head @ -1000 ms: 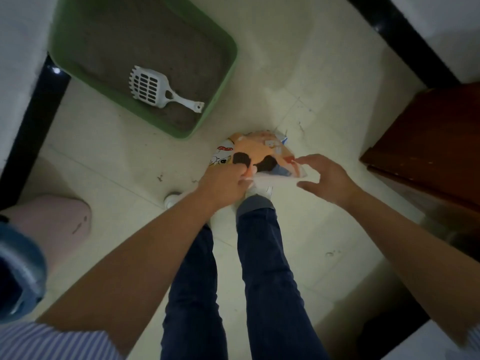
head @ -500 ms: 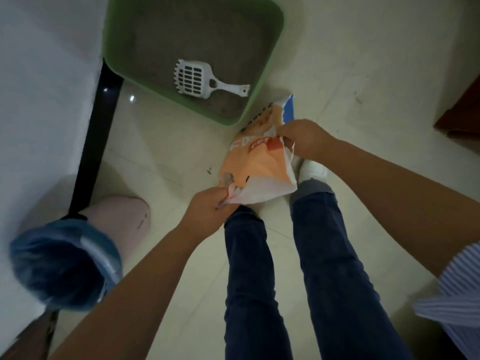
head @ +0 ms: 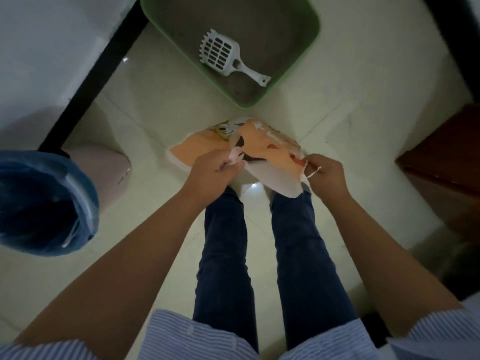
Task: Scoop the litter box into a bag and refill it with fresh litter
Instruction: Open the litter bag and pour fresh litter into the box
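Refilling looks to be the step: left hand (head: pixel 211 168) and right hand (head: pixel 324 171) pinch the orange litter bag (head: pixel 265 149) on the floor near the green litter box (head: pixel 293 71), scoop (head: pixel 220 54) inside. Next, probably open and tip it.

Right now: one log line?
left hand: pinches litter bag | right hand: pinches bag edge | scoop: in litter box

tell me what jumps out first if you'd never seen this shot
The orange litter bag at centre, above the person's feet, pinched by the left hand and the right hand at its edges. Beyond it sits the green litter box with a white scoop lying inside; a blue-lined bin stands at left.
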`<state>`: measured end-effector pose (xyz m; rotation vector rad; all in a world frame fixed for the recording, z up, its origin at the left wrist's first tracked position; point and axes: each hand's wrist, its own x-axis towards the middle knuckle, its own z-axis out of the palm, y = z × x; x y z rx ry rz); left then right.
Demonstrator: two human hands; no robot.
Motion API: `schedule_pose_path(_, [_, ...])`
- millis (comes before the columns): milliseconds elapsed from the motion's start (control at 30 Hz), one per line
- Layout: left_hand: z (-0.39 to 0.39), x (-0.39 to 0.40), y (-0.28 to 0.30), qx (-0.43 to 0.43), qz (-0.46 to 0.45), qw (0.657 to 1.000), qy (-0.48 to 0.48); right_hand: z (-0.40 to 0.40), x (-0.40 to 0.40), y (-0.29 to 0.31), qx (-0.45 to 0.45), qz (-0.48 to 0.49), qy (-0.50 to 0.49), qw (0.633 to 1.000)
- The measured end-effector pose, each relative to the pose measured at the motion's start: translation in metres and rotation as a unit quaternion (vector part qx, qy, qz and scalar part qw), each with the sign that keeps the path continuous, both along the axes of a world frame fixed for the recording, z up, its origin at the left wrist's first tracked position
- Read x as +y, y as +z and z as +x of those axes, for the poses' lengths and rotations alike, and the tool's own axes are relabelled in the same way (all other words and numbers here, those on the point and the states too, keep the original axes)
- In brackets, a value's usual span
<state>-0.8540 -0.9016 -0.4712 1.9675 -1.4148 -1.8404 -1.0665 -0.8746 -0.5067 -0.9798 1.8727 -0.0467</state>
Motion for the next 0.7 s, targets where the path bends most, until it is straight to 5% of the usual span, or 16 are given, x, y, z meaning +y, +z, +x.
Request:
schedule_pose_path(333, [0.093,-0.012,-0.06,-0.226,0.05,0.95,-0.207,0.074,-0.025,-0.038,-0.064,-0.159,0.304,0.937])
schedule_pose_path(500, [0.111,-0.006,-0.071,-0.167,-0.141,0.933,-0.286,0.112,-0.046,-0.06,-0.102,-0.218,0.35,0.905])
schedule_pose_path(600, [0.11,-0.002,-0.057,-0.096,-0.13,0.931,-0.328,0.121,-0.044,-0.064,-0.113,-0.211,0.339,0.91])
schedule_pose_path(700, [0.096,-0.014,-0.039,-0.115,-0.028,0.914,-0.388,0.126,-0.04,-0.071,-0.112,-0.187,0.302,0.928])
